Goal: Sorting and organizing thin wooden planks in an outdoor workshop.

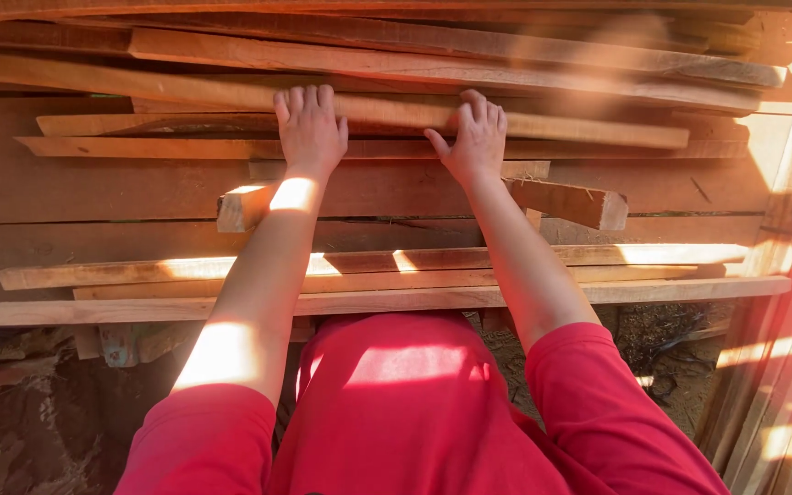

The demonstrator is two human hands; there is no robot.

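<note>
Two hands lay flat on one long wooden plank (pixel 387 112) in a stack of boards. The left hand (pixel 309 131) pressed palm-down with its fingers stretched over the plank's upper edge, curling slightly, not wrapped round it. The right hand (pixel 475 137) did much the same just to the side, thumb spread out below, fingertips hooked over the top edge. Neither hand had closed fully around the wood; both rested open against it.

That plank ran at a slight tilt across the pile, left end higher, with more rough planks above and below it. Under the hands sat a short thick block (pixel 568 202) jutting out to the right, and a second stub end (pixel 242 207) poked out beneath the left wrist. Lower down, several thin long slats (pixel 671 254) stretched across the front of the stack. Red sleeves (pixel 598 394) covered both upper arms. Dirt ground (pixel 20 412) showed at lower left, and sunlit upright boards (pixel 781 348) stood at the right edge.
</note>
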